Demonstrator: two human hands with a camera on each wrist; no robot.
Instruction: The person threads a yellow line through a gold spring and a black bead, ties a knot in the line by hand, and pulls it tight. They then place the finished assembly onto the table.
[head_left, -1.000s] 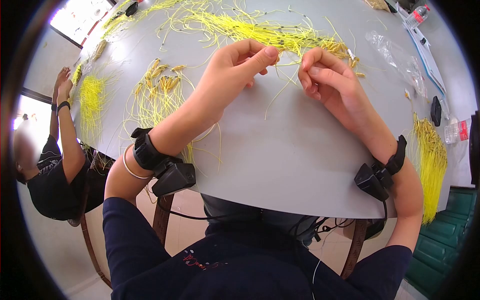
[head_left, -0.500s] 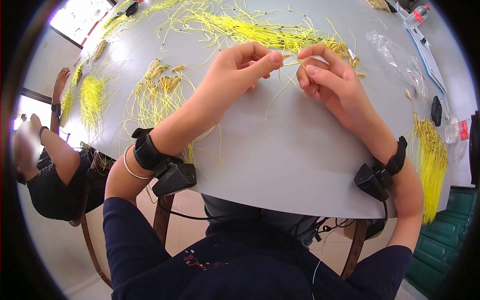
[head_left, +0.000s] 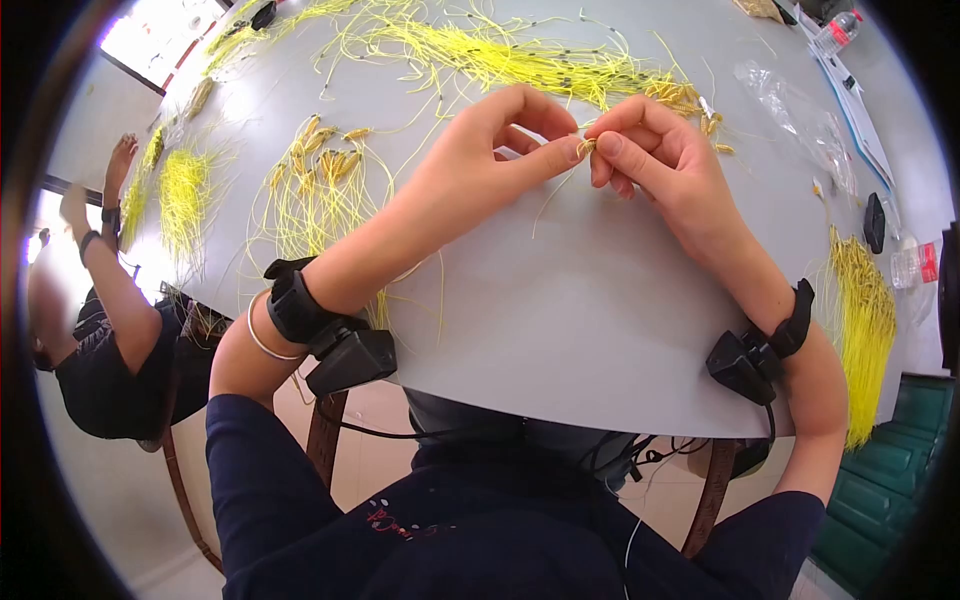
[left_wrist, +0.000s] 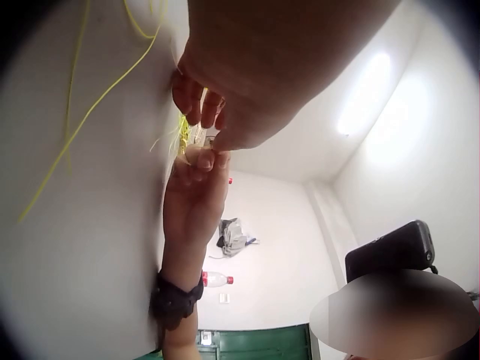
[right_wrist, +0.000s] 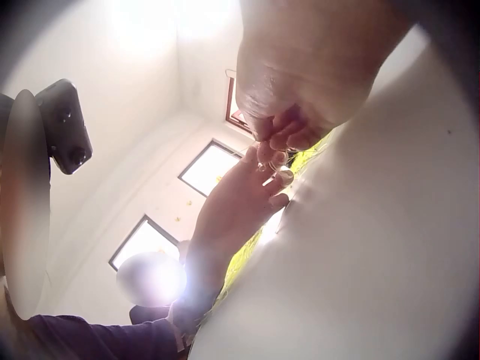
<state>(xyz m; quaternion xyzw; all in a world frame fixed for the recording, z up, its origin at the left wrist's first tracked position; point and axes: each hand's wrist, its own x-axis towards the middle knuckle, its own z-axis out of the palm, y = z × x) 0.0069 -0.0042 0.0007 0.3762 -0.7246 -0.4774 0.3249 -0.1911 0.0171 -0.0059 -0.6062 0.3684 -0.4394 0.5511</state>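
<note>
Above the grey table (head_left: 520, 300), my left hand (head_left: 475, 160) and right hand (head_left: 675, 165) meet at the fingertips. Left thumb and forefinger pinch a small golden wound piece (head_left: 588, 146) of yellow cord, mostly covered by the fingers. My right thumb and forefinger pinch at its other side. A thin yellow cord end (head_left: 548, 205) hangs below them. The left wrist view has the right hand (left_wrist: 196, 184) fingertip to fingertip with the left. In the right wrist view, the left hand (right_wrist: 236, 206) reaches up to the right fingertips, the piece hardly showing.
Loose yellow cords (head_left: 520, 65) spread across the far side. Several golden wound bundles (head_left: 340, 165) lie left, and a cord bundle (head_left: 862, 330) hangs over the right edge. Clear plastic (head_left: 795, 120) and bottles (head_left: 838, 32) are at right. Another person (head_left: 110, 350) sits at left.
My hands have come together; the left moved right and slightly down, and the right fingers now pinch at the wound piece. At left, the other person's arm has lifted toward their head.
</note>
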